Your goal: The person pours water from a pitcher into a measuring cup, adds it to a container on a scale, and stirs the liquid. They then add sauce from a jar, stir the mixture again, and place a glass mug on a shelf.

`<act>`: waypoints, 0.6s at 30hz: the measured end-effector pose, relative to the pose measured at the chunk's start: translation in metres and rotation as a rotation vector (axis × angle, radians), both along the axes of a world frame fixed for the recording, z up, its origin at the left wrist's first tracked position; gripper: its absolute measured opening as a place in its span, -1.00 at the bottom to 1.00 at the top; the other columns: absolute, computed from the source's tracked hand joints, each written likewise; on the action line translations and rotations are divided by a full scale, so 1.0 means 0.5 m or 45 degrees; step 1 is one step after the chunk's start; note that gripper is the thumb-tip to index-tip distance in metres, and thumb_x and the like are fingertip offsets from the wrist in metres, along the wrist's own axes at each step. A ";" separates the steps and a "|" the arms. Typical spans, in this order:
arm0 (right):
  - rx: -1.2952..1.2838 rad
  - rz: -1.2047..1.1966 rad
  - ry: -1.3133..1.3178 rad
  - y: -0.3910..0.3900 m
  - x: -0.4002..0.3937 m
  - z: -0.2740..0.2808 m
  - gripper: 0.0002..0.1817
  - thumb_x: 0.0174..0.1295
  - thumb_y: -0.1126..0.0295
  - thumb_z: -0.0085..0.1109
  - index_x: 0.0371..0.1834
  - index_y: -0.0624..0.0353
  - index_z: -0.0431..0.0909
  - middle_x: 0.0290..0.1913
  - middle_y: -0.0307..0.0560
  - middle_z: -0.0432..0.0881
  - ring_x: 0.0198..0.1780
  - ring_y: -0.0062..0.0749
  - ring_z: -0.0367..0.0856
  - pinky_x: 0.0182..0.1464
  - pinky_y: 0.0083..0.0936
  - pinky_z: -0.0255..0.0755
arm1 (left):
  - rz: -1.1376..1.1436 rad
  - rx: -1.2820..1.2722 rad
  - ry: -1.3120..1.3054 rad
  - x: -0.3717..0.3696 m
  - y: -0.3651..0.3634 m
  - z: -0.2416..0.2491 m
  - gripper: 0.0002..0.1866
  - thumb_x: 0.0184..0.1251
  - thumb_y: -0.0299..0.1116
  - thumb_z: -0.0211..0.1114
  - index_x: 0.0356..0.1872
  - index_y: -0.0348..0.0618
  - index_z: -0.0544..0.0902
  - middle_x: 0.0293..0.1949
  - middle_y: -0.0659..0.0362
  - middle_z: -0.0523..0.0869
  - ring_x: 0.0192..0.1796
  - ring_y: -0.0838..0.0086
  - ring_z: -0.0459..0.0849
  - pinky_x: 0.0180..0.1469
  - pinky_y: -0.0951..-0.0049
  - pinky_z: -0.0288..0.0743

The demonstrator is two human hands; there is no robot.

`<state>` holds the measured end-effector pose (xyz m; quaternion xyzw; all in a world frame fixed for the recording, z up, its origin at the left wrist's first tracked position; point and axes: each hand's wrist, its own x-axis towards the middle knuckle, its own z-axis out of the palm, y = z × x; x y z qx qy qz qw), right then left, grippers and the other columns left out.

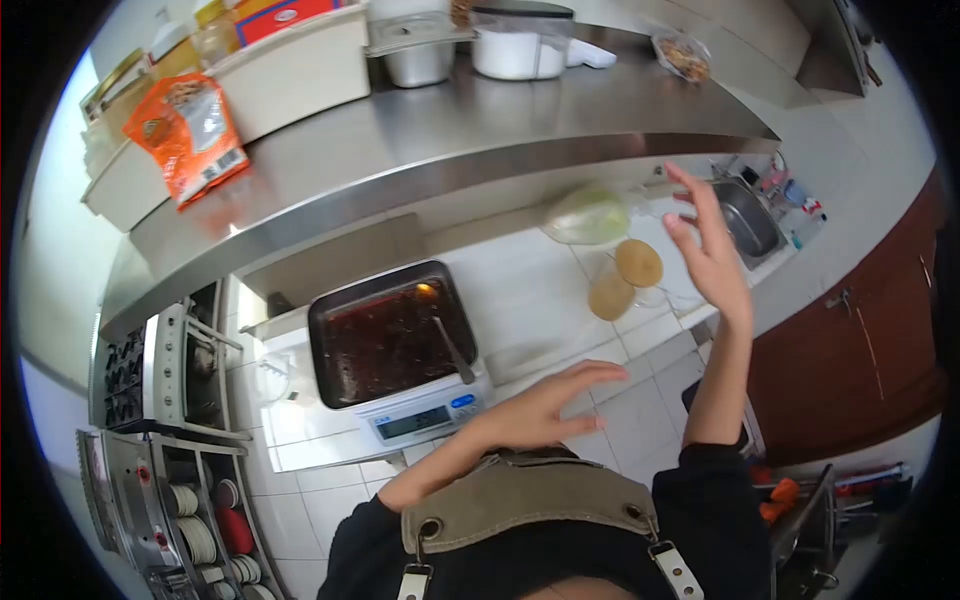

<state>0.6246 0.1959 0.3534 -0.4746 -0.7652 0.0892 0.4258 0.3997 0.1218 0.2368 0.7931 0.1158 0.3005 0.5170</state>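
My left hand (548, 408) is open, fingers apart, over the front edge of the white tiled counter (510, 310), right of the scale. My right hand (706, 245) is raised and open near the sink end, holding nothing. A dark rectangular tray (385, 335) of dark red-brown content rests on a white digital scale (415, 422). A metal spoon (454, 352) leans in the tray's right side. Between my hands and the wall sit two round tan-topped containers (638, 263) and a plastic bag with something pale green (588, 215).
A steel shelf (430, 135) crosses above the counter, bearing an orange packet (190, 135), a lidded tub (518, 45) and a bowl (682, 56). A sink (745, 218) is at right, a stove (150, 365) at left, plates (197, 525) below it.
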 end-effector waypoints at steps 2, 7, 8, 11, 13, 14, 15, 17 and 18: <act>-0.204 -0.207 0.032 0.033 0.088 -0.115 -0.43 0.27 0.14 0.06 0.28 0.18 0.25 0.18 0.03 0.36 0.11 -0.23 0.37 0.12 -0.40 0.28 | 0.103 -0.345 0.044 0.060 0.023 -0.103 -0.51 0.32 -0.41 0.12 0.28 -0.20 0.31 0.27 0.05 0.35 0.33 0.33 0.29 0.33 0.28 0.18; -0.693 -0.466 0.459 0.114 0.279 -0.446 -0.46 0.34 0.09 -0.01 0.14 0.38 0.34 0.04 0.08 0.50 0.12 -0.29 0.43 0.17 -0.41 0.26 | 0.185 -0.691 -0.133 0.120 0.023 -0.159 -0.55 0.32 -0.46 0.07 0.25 -0.17 0.34 0.22 0.16 0.43 0.29 0.43 0.35 0.30 0.37 0.24; -0.705 -0.455 0.454 0.109 0.285 -0.494 -0.46 0.34 0.09 -0.01 0.14 0.38 0.34 0.04 0.08 0.50 0.12 -0.29 0.43 0.17 -0.41 0.26 | 0.257 -0.614 -0.141 0.116 0.010 -0.141 -0.57 0.31 -0.47 0.08 0.22 -0.16 0.37 0.19 0.16 0.45 0.25 0.44 0.39 0.25 0.39 0.29; -0.549 -0.409 0.760 0.097 0.283 -0.576 -0.59 0.36 0.04 -0.03 -0.06 0.20 0.48 -0.18 -0.16 0.54 -0.10 -0.52 0.45 -0.09 -0.60 0.29 | 0.474 -0.400 -0.117 0.082 -0.013 -0.091 -0.61 0.27 -0.49 0.11 0.15 -0.13 0.45 0.09 0.18 0.51 0.10 0.47 0.48 0.10 0.44 0.37; -0.423 -0.424 0.751 0.088 0.263 -0.599 -0.60 0.34 0.03 0.00 -0.44 0.16 0.48 -0.47 -0.30 0.44 -0.35 -0.61 0.37 -0.23 -0.65 0.24 | 0.627 -0.292 -0.066 0.041 -0.041 -0.071 -0.63 0.25 -0.49 0.13 0.11 -0.11 0.49 0.02 0.19 0.56 -0.02 0.49 0.54 0.00 0.46 0.41; -0.338 -0.443 0.865 0.092 0.237 -0.612 -0.50 0.31 0.03 0.07 -0.72 0.07 0.30 -0.65 -0.39 0.26 -0.52 -0.65 0.21 -0.37 -0.64 0.18 | 0.742 -0.245 -0.017 0.016 -0.054 -0.061 -0.65 0.23 -0.49 0.15 0.06 -0.10 0.53 -0.07 0.21 0.59 -0.12 0.51 0.53 -0.10 0.48 0.39; -0.367 -0.397 0.853 0.089 0.217 -0.608 -0.50 0.31 0.03 0.07 -0.72 0.07 0.30 -0.65 -0.39 0.26 -0.52 -0.65 0.21 -0.37 -0.64 0.18 | 0.857 -0.195 0.035 -0.007 -0.068 -0.053 -0.67 0.21 -0.49 0.17 0.02 -0.09 0.57 -0.16 0.23 0.61 -0.22 0.54 0.53 -0.20 0.51 0.37; -0.354 -0.490 1.186 0.079 0.183 -0.596 -0.49 0.27 0.05 0.14 -0.76 0.02 0.25 -0.69 -0.39 0.23 -0.58 -0.66 0.18 -0.43 -0.64 0.18 | 1.070 -0.102 0.014 -0.048 -0.098 -0.056 -0.72 0.21 -0.48 0.17 -0.03 -0.13 0.59 -0.31 0.29 0.62 -0.35 0.60 0.50 -0.29 0.58 0.32; -0.224 -0.526 1.204 0.088 0.175 -0.605 -0.47 0.24 0.09 0.19 -0.80 -0.01 0.21 -0.72 -0.40 0.19 -0.62 -0.67 0.13 -0.50 -0.64 0.10 | 1.091 -0.287 0.011 -0.073 -0.113 -0.064 -0.74 0.23 -0.47 0.15 -0.05 -0.15 0.60 -0.36 0.30 0.60 -0.38 0.62 0.47 -0.31 0.61 0.31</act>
